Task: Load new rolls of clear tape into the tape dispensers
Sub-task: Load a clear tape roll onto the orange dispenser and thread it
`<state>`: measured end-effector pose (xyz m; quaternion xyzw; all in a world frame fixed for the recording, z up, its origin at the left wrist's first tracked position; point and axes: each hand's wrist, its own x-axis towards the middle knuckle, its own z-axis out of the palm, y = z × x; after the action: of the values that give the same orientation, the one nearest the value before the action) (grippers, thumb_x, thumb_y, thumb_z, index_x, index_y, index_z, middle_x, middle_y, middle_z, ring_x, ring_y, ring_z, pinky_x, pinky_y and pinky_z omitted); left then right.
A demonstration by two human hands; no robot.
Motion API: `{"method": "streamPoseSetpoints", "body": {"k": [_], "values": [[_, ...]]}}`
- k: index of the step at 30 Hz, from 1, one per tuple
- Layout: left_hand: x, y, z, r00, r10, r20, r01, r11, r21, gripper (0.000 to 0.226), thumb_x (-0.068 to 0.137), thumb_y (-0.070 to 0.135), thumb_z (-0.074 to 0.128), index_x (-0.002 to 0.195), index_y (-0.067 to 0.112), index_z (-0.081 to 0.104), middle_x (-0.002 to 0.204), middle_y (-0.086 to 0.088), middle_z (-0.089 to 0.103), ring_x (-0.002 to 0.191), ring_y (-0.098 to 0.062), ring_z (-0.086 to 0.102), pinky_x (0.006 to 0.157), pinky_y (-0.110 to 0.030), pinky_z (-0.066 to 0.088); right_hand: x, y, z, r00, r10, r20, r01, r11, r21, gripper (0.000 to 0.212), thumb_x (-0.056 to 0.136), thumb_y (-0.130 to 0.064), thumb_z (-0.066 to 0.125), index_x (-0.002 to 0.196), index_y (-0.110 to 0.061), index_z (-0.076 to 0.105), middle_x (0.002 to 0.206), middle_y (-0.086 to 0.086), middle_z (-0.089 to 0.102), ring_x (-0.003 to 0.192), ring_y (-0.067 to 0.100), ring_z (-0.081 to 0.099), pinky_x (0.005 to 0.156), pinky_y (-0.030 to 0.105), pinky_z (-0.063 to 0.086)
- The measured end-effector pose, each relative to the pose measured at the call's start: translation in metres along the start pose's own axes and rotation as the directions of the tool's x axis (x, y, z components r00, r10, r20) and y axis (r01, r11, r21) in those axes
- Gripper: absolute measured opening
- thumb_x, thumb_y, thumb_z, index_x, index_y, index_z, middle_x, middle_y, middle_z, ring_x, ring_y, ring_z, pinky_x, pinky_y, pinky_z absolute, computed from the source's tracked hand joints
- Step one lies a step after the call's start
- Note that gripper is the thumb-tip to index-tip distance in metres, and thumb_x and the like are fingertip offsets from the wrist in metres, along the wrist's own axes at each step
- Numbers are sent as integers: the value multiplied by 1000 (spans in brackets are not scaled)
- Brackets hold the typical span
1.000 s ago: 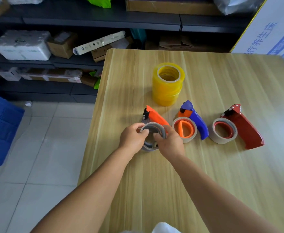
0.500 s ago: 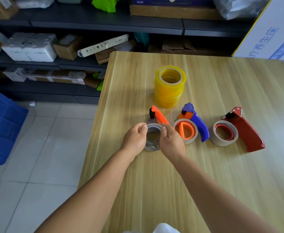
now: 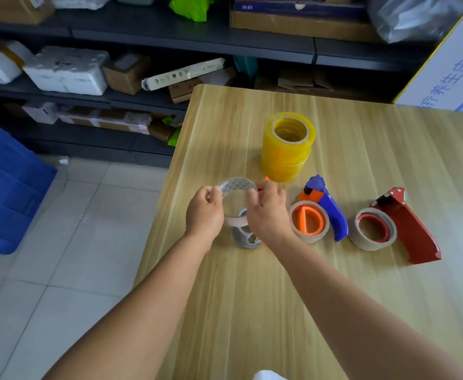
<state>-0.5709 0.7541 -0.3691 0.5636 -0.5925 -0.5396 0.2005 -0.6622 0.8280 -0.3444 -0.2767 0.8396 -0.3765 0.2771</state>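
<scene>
Between left hand (image 3: 204, 215) and right hand (image 3: 267, 212), fingers pinch empty core (image 3: 237, 200).

There is one view only, from a wide-angle camera on the person's head, tilted forward and down over the desk (image 3: 334, 283). It sits close, both forearms reaching up from six o'clock. Shelves (image 3: 170, 34) fill twelve o'clock, the tiled floor (image 3: 60, 256) lies at nine, and straight edges bow near the borders.
</scene>
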Motion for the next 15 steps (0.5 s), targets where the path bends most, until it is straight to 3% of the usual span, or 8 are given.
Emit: {"method": "streamPoseSetpoints", "body": {"k": [2, 5, 6, 8, 10, 12, 15], "values": [[8, -3, -6, 998, 6, -66, -5, 1000, 10, 32, 95, 39, 37, 91, 16, 59, 88, -8, 66, 84, -29, 64, 80, -49, 56, 6, -5, 9, 998, -51, 36, 53, 997, -61, 35, 98, -29, 41, 129, -14, 46, 130, 6, 42, 100, 18, 48, 83, 30, 39], [19, -11, -14, 995, 3, -98, 1, 999, 46, 28, 98, 35, 36, 91, 20, 59, 77, -10, 61, 69, -27, 58, 63, -36, 51, 20, -10, 23, 988, -52, 147, 70, 990, -122, 35, 98, -25, 40, 130, -14, 49, 132, 8, 45, 111, 22, 49, 92, 34, 41], [23, -14, -16, 996, -5, -93, 10, 998, 55, 26, 98, 33, 38, 96, 20, 60, 79, -12, 59, 64, -24, 55, 56, -31, 45, 25, -12, 27, 982, -42, 182, 68, 988, -139, 36, 99, -23, 39, 132, -14, 48, 133, 10, 43, 111, 23, 49, 94, 33, 41], [32, -19, -18, 998, -25, -61, 33, 991, 126, 25, 94, 33, 46, 107, 16, 59, 100, -19, 59, 64, -21, 53, 52, -25, 37, 35, -15, 34, 969, -19, 247, 67, 980, -190, 39, 98, -17, 37, 136, -13, 46, 135, 13, 40, 106, 24, 51, 90, 29, 40], [43, -26, -19, 999, -50, -19, 52, 977, 207, 46, 84, 36, 61, 123, 14, 50, 126, -15, 53, 89, -24, 60, 62, -27, 43, 45, -18, 39, 953, 5, 303, 68, 970, -233, 44, 97, -12, 36, 141, -14, 39, 138, 15, 38, 109, 27, 52, 86, 26, 37], [49, -28, -19, 998, -60, 11, 56, 972, 228, 81, 70, 35, 79, 137, 17, 39, 137, -4, 47, 115, -23, 54, 87, -34, 49, 53, -21, 45, 944, 30, 329, 52, 970, -238, 53, 94, -9, 39, 147, -15, 30, 142, 14, 39, 121, 28, 50, 90, 28, 39], [60, -27, -17, 999, -45, 11, 40, 952, 304, 101, 59, 30, 88, 142, 17, 31, 142, -6, 42, 124, -24, 49, 100, -41, 45, 66, -24, 52, 934, 42, 354, 40, 974, -223, 60, 89, -7, 42, 147, -21, 32, 138, 11, 50, 115, 29, 56, 85, 32, 47]]}}
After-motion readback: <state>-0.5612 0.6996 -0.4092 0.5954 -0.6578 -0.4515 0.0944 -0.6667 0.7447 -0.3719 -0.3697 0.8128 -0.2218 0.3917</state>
